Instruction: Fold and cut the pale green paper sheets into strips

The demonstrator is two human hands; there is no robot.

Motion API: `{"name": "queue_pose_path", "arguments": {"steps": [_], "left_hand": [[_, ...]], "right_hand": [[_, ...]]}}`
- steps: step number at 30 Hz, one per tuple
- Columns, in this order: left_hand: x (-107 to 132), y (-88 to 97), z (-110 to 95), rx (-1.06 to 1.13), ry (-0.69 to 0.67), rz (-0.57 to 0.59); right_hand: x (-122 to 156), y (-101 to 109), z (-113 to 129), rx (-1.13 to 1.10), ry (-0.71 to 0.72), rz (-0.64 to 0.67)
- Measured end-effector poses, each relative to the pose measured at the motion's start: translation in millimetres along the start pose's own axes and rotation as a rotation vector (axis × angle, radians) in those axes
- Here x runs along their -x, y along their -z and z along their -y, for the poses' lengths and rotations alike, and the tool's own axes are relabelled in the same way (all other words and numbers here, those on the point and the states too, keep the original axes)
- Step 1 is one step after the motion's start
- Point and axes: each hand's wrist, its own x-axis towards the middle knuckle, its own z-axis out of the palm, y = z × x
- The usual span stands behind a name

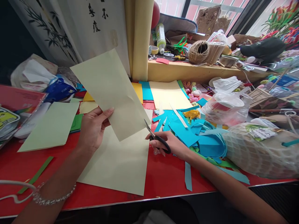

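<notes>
I see my left hand (92,129) raised over the red counter (163,177), its grip pinched on the near edge of a pale sheet (109,90), thumb on the face turned to me. The sheet is held up off the counter and tilted, its far corner up by the hanging scroll (93,21).

My right hand (171,144) rests just right of it, its grip closed through the black handles of the scissors (156,137). The blades stand slightly apart and point at the sheet's lower right edge; I cannot tell whether they touch it.

Under both hands a big sheet (119,165) of the same pale colour lies flat, reaching to the near edge of the counter. A green sheet (52,126) lies to the left. Blue scraps (187,130) are heaped just right of my right hand, and a netted bundle (257,152) lies further right.
</notes>
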Motion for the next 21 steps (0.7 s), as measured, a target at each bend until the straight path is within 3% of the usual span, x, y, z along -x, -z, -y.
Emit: {"name": "queue_pose_path", "arguments": {"steps": [21], "left_hand": [[-3,2.4,2,0.008,-0.007,-0.004]], "right_hand": [[-2,-6,-11,0.036,0.151,-0.032]]}}
